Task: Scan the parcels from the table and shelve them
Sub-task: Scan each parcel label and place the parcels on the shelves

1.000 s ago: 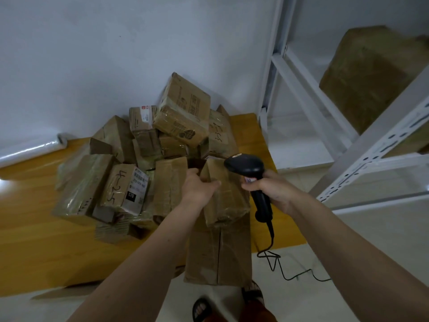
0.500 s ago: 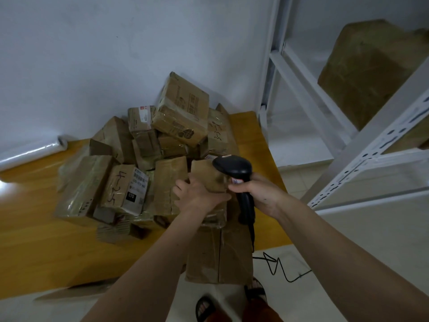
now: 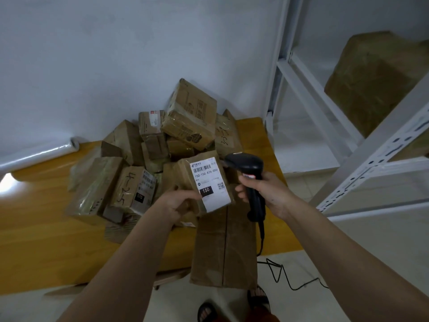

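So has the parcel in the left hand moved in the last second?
Yes. The parcel in the left hand has been turned over: its white label now faces up, while the pile behind on the table stayed put.

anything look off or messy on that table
Yes. The parcels lie in a loose heap, tilted at all angles, not stacked. One long box hangs off the table edge toward the floor, so it could slide off.
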Action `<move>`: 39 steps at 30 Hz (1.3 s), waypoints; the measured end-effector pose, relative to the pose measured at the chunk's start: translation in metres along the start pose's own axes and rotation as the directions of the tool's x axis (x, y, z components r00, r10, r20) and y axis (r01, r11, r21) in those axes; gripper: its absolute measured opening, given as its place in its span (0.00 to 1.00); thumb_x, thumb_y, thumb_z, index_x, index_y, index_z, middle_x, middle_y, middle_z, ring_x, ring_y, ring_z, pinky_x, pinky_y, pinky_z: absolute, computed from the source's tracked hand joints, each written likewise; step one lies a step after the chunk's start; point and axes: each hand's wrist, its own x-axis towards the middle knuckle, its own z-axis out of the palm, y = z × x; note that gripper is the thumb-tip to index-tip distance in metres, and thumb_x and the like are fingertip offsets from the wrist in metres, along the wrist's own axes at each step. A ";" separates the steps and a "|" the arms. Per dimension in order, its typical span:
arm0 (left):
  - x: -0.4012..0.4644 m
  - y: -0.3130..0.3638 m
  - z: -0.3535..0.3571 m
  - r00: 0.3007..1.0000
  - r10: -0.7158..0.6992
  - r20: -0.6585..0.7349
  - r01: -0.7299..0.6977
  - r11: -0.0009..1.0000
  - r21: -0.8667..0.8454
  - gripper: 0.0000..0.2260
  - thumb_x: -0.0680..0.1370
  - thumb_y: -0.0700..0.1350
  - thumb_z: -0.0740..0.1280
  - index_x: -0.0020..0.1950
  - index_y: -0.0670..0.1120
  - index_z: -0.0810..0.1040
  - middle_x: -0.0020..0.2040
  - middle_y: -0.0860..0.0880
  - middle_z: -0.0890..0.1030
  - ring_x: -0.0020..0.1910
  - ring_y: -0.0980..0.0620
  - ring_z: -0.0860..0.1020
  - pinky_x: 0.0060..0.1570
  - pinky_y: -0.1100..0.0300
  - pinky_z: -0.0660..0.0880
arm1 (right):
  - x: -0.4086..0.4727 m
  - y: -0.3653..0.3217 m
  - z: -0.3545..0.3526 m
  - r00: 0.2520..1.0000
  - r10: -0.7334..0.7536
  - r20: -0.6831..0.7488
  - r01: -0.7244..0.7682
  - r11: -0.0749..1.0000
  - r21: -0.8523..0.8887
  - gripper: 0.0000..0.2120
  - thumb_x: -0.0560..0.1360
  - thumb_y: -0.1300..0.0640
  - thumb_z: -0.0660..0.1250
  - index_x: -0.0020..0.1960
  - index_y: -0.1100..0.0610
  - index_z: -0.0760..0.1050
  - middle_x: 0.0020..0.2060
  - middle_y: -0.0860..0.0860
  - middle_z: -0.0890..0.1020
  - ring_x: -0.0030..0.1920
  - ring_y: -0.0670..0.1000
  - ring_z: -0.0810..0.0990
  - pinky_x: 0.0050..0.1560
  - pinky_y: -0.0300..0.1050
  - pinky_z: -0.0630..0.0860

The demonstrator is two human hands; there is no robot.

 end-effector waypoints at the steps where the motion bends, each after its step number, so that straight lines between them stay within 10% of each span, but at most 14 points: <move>1: -0.001 0.001 -0.002 1.000 0.018 0.004 -0.018 1.000 -0.020 0.21 0.69 0.28 0.71 0.60 0.41 0.78 0.56 0.43 0.82 0.57 0.43 0.78 0.44 0.53 0.75 | -0.002 -0.004 0.004 1.000 -0.023 0.011 0.024 0.999 -0.038 0.09 0.77 0.57 0.67 0.56 0.58 0.76 0.45 0.56 0.84 0.47 0.55 0.83 0.56 0.51 0.79; 8: -0.012 0.029 -0.016 0.981 0.196 0.000 -0.196 0.979 -0.056 0.29 0.68 0.25 0.70 0.66 0.42 0.71 0.57 0.41 0.81 0.56 0.41 0.80 0.44 0.49 0.79 | -0.023 -0.033 0.023 0.974 -0.206 0.098 0.226 0.932 -0.283 0.06 0.80 0.56 0.63 0.51 0.58 0.75 0.38 0.52 0.79 0.36 0.47 0.77 0.39 0.36 0.76; 14: -0.022 0.050 -0.030 0.940 0.339 0.021 -0.339 0.940 -0.030 0.23 0.67 0.24 0.70 0.58 0.41 0.76 0.44 0.44 0.85 0.42 0.41 0.82 0.41 0.46 0.81 | -0.040 -0.046 0.035 0.941 -0.283 0.185 0.328 0.897 -0.296 0.04 0.79 0.57 0.64 0.52 0.49 0.72 0.41 0.52 0.80 0.38 0.46 0.78 0.41 0.36 0.77; 20: -0.014 0.062 -0.047 0.925 0.372 0.071 -0.374 0.927 0.015 0.35 0.60 0.31 0.77 0.66 0.44 0.74 0.58 0.43 0.82 0.57 0.40 0.81 0.58 0.38 0.77 | -0.056 -0.050 0.040 0.929 -0.334 0.158 0.367 0.884 -0.290 0.09 0.79 0.57 0.65 0.51 0.44 0.70 0.44 0.48 0.80 0.41 0.45 0.79 0.38 0.30 0.76; 39: 0.008 0.040 -0.038 0.902 0.387 0.193 -0.388 0.921 -0.035 0.31 0.64 0.26 0.74 0.65 0.41 0.75 0.58 0.43 0.82 0.57 0.44 0.80 0.48 0.49 0.81 | -0.071 -0.019 0.067 0.957 -0.289 -0.037 0.271 0.928 -0.257 0.07 0.79 0.58 0.64 0.55 0.49 0.71 0.40 0.46 0.77 0.42 0.45 0.77 0.43 0.34 0.73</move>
